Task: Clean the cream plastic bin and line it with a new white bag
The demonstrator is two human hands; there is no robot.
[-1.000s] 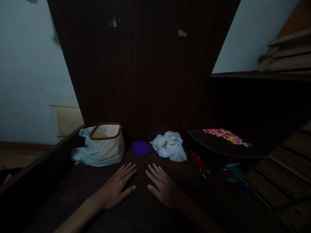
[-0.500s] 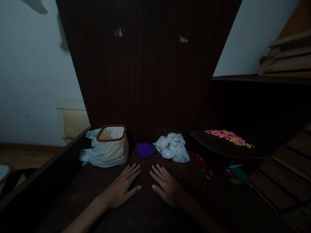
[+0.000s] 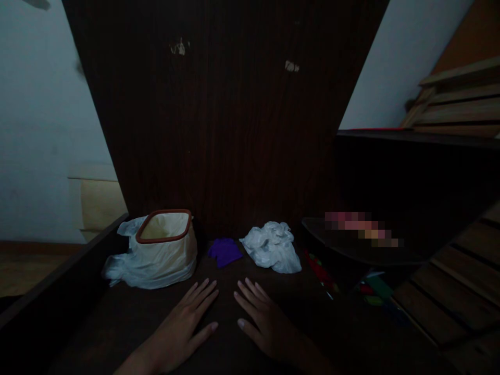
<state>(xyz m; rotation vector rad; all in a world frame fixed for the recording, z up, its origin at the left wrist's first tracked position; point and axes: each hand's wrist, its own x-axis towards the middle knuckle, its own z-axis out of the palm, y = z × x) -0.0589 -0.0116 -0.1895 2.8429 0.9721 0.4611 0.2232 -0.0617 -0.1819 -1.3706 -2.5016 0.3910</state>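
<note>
My left hand (image 3: 190, 320) lies flat on the dark wooden surface (image 3: 222, 346), fingers spread, holding nothing. Across from it, my right hand (image 3: 262, 320) rests the same way, palm down with the thumb apart. Beyond my left fingertips stands a bin (image 3: 172, 258) with a brown rim, lined with a pale plastic bag whose edges hang outside. A small folded purple cloth (image 3: 225, 252) lies past the gap between my hands. Just beyond my right fingertips sits a crumpled white plastic bag (image 3: 272, 247). Neither hand touches any of these.
A tall dark wooden panel (image 3: 226, 130) rises behind the objects. At right, a curved shelf (image 3: 312, 229) bears a blurred pinkish patch. Beneath it lie red and green items (image 3: 380, 286), hard to make out. A raised board (image 3: 70, 265) edges the left side.
The view has tilted and shifted slightly, so the objects sit a little lower and further left. Both hands stay flat and spread on the surface. The colourful patch on the shelf is now pixelated.
</note>
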